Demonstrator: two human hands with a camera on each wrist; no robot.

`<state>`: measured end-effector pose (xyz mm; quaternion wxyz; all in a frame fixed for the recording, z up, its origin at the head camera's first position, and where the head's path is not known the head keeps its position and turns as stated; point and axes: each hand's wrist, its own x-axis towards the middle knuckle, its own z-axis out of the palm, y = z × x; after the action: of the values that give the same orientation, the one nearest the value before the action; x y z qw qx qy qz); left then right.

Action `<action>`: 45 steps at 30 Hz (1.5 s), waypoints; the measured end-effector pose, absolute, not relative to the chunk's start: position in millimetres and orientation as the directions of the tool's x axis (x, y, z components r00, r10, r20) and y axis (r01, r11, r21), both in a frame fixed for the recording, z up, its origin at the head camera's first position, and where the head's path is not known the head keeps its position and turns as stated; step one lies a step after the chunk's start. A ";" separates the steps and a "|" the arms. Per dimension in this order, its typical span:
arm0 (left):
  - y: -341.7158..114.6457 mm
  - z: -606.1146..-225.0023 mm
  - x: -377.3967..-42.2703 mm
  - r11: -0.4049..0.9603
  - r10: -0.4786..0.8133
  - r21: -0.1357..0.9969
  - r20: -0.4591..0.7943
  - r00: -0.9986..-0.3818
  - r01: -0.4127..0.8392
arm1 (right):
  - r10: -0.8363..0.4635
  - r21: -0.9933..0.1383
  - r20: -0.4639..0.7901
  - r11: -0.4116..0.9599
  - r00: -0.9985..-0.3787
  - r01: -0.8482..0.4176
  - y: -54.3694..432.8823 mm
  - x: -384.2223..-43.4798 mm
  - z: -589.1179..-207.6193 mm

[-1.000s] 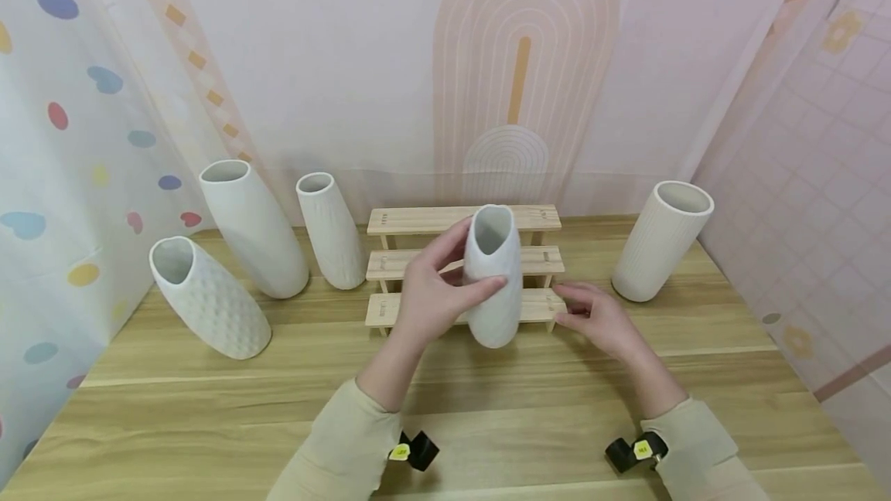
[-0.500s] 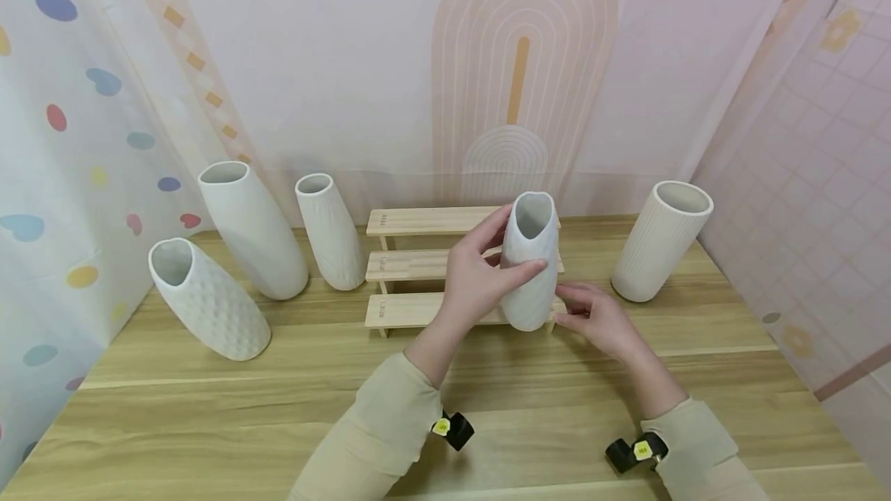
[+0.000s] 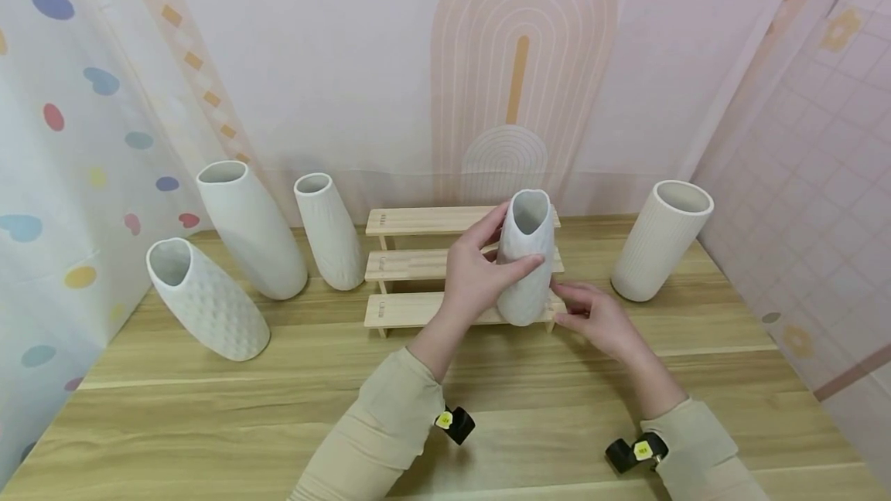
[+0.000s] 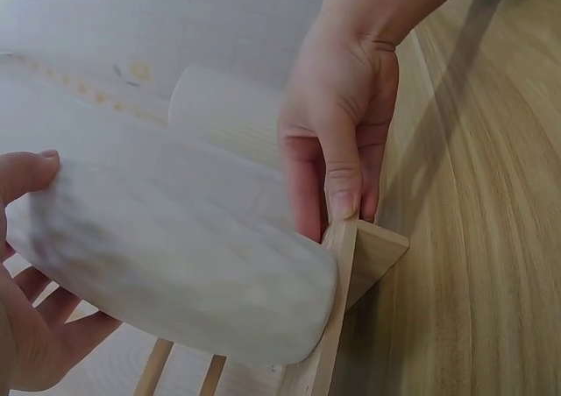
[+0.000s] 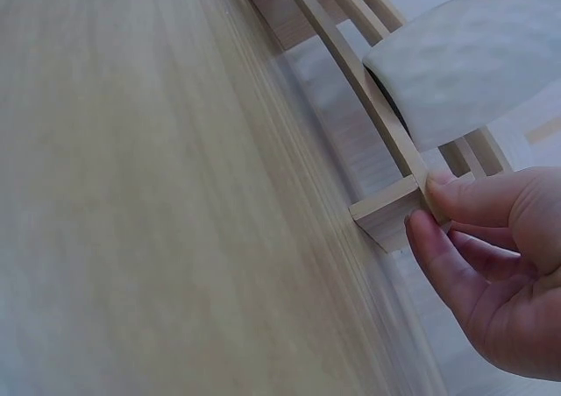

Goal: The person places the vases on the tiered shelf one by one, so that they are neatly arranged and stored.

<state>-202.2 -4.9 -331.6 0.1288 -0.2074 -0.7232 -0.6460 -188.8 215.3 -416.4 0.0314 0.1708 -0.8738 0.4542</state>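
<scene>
My left hand (image 3: 476, 269) grips a white ceramic vase (image 3: 527, 261) with a notched rim and dimpled sides, fingers behind it and thumb across its front. The vase's base is right at the lowest step of a three-tier wooden stand (image 3: 404, 310), near that step's right end. In the left wrist view the vase's bottom (image 4: 307, 308) lies close against the wooden board. With thumb and fingers, my right hand (image 3: 599, 319) pinches the right end of the lowest step; the right wrist view shows the thumb (image 5: 478, 199) on top of the board.
A dimpled vase (image 3: 212, 304), a tall smooth vase (image 3: 254, 234) and a slim vase (image 3: 330, 238) stand left of the stand on the wooden table (image 3: 230, 424). To the right is a ribbed cylinder vase (image 3: 661, 246). A patterned curtain (image 3: 334, 60) hangs behind.
My left hand has carried the vase rightward and slightly back, from the middle of the stand to the right end of its lowest step. The right hand stays at the step's end.
</scene>
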 end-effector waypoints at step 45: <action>-88.1 -372.4 -178.2 0.194 0.329 0.865 0.387 -0.862 0.462 | -0.245 -0.796 0.174 0.535 -0.954 -0.282 221.5 -186.7 -416.3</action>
<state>-178.2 -88.1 -372.4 0.0575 -0.2568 -0.7705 -0.5806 -186.7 221.5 -416.3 0.0204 0.1504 -0.8760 0.4579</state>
